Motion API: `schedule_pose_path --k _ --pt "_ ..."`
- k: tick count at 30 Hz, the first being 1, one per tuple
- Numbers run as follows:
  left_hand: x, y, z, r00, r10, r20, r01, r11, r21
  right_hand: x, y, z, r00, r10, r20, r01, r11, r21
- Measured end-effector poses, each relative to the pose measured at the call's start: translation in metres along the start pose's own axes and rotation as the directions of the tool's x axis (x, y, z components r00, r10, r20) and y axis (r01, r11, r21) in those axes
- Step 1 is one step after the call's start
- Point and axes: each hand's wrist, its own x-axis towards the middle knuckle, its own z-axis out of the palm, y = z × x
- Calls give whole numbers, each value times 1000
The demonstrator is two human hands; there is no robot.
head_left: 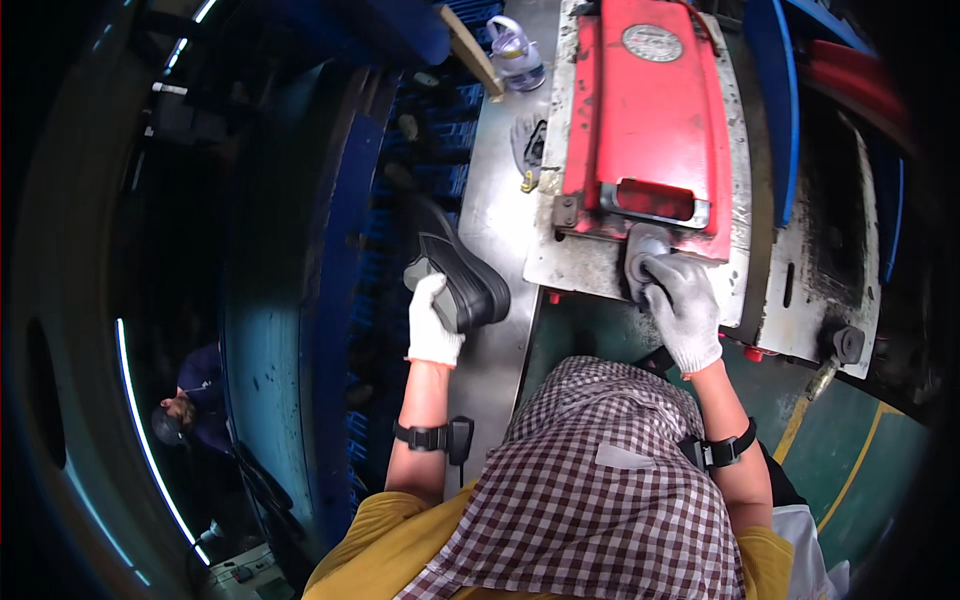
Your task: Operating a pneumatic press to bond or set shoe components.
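My left hand [435, 322], in a white glove, grips a black shoe [462, 275] by its near end, holding it over the metal bench's left side. The shoe is tilted, its thick sole facing right. My right hand [688, 305], in a greyish white glove, is closed on a worn grey knob [645, 258] at the front of a machine with a red cover [660, 110]. Its thumb and fingers bend over the knob's near side. The knob sits just below the cover's framed handle slot [655, 203]. Part of the knob is hidden by the glove.
A lidded purple bottle [517, 60] and a grey-black glove [528, 150] lie along the metal bench [490, 370]. Blue racks [455, 130] stand left. Another machine with a dark knob [846, 345] is at right. A person [200, 400] is far left.
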Motion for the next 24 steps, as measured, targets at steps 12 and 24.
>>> schedule_pose_path --k 12,24 --pt "258 9 -181 824 334 -457 -93 876 473 -7 -8 30 994 25 -102 -58 943 -328" --pt "214 27 -256 505 763 -404 -21 479 878 -9 -6 41 991 58 -118 -95 938 -334"
